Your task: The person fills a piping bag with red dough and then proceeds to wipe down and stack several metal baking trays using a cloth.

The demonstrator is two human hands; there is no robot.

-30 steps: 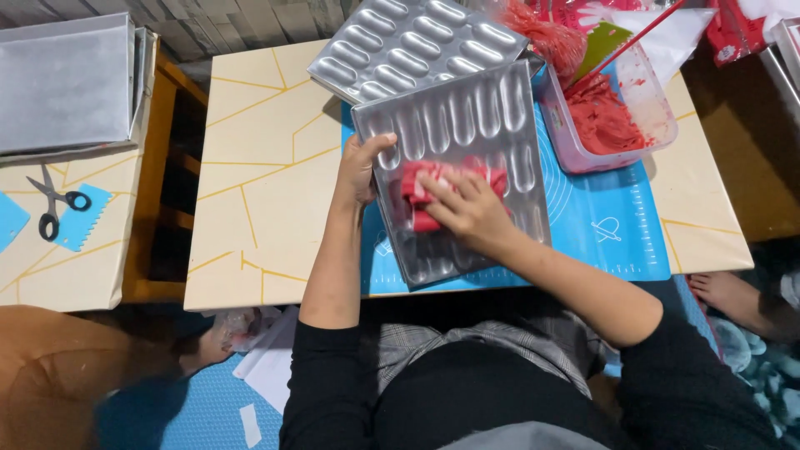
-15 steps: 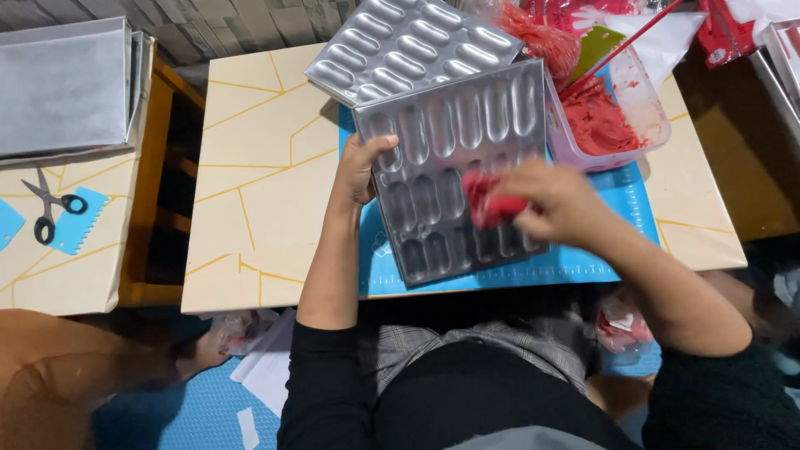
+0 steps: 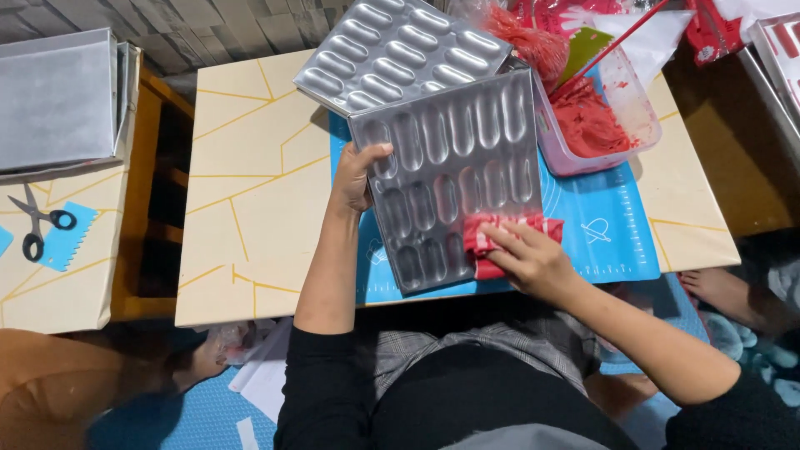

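Metal mould tray (image 3: 454, 167) (oval cavities) on blue mat (image 3: 608, 225): left hand (image 3: 357, 177) grips its edge; right hand (image 3: 525, 254) presses red cloth (image 3: 492, 237) flat against it

A small home baking or sweet-making workspace is suggested. Low tables (image 3: 250, 208) are set on a floor where bare feet (image 3: 725, 292) are seen, with metal moulded trays (image 3: 400, 50) stacked, a blue silicone mat (image 3: 600, 225) laid out, and a tub of what seems red dough (image 3: 596, 125) kept nearby.
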